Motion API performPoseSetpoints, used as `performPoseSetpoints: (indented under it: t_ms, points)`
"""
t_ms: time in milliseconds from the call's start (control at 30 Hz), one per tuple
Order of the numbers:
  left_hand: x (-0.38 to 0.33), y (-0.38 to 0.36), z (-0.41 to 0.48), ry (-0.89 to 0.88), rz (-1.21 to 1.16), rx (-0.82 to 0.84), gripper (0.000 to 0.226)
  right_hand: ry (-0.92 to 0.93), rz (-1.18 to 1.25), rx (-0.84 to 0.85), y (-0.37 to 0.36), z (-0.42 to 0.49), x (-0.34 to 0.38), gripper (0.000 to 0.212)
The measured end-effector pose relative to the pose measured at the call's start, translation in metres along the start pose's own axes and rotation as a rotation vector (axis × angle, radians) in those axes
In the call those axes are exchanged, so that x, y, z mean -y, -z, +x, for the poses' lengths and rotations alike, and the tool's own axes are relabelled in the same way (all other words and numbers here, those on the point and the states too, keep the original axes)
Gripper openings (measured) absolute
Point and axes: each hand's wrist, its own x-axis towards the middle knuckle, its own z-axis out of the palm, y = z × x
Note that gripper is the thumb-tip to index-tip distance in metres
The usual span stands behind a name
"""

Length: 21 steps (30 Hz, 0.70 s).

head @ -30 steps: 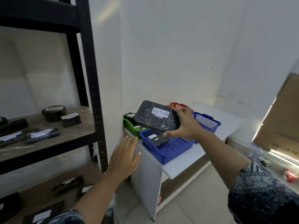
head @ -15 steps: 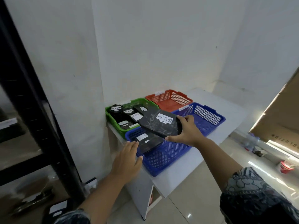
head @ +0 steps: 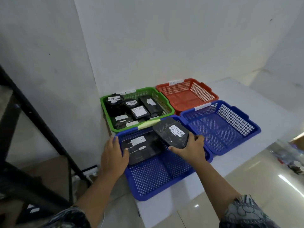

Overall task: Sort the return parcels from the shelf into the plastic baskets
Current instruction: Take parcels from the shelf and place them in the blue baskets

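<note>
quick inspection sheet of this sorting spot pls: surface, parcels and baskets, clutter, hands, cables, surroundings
surface: white table, four baskets set two by two on it
job's things: green basket holds several black parcels, some labelled RETURN; red basket and far blue basket hold no parcels; near blue basket holds one flat black parcel; RETURN parcel held at its far right corner
clutter: blurred floor items at right
grippers: left hand rests flat on the near blue basket's left rim; right hand grips the RETURN parcel
cables: nothing clearly seen
surroundings: black shelf frame at left, white walls, tiled floor
</note>
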Motion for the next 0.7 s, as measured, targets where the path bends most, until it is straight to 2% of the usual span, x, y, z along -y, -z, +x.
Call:
performPoseSetpoints:
  t_ms: [167, 367, 567, 700]
  points:
    - [-0.001, -0.022, 0.01, 0.151, -0.076, -0.057, 0.057, -0.123, 0.075, -0.045, -0.021, 0.011, -0.011, 0.11]
    - [0.001, -0.036, 0.013, 0.207, -0.148, -0.108, 0.058, -0.195, 0.008, 0.069, -0.04, 0.02, -0.01, 0.114]
    - [0.008, -0.041, 0.014, 0.164, -0.193, -0.128, 0.053, -0.146, -0.096, 0.214, -0.044, 0.026, -0.015, 0.112]
    - [0.009, -0.043, 0.013, 0.159, -0.226, -0.141, 0.053, -0.041, -0.162, 0.33, -0.039, 0.028, -0.027, 0.106]
